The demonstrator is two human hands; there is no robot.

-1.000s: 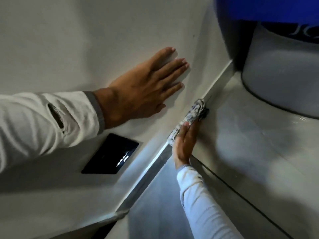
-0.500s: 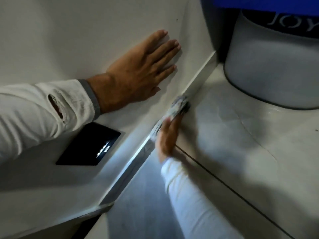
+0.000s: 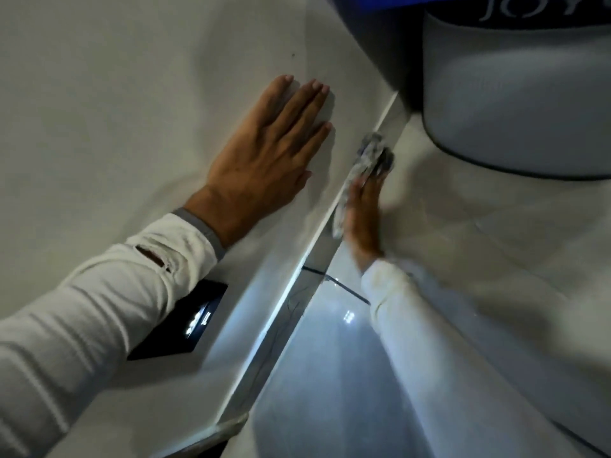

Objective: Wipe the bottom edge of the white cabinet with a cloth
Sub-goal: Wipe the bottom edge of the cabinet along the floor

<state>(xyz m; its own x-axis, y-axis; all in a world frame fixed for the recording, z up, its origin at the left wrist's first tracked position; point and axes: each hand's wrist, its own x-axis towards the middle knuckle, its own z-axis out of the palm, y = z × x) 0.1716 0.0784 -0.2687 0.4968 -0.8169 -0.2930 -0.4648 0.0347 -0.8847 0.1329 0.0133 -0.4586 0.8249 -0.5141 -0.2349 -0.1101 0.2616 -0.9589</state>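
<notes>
The white cabinet (image 3: 139, 104) fills the left and top of the view, and its bottom edge (image 3: 291, 285) runs diagonally from lower left to upper right. My left hand (image 3: 264, 163) lies flat and open against the cabinet face, fingers together. My right hand (image 3: 363, 216) presses a grey-white patterned cloth (image 3: 367, 160) against the bottom edge where it meets the floor. The cloth sticks out past my fingertips. My right hand is blurred.
A black square panel with small lit marks (image 3: 185, 322) sits low on the cabinet face, partly behind my left sleeve. A large grey-white round container with a blue top (image 3: 515, 104) stands on the glossy tiled floor (image 3: 479, 276) at upper right, close to the edge's far end.
My right hand and the cloth stay pressed on the bottom edge, shifting slightly along it. The view has shifted, and my left hand stays flat on the cabinet.
</notes>
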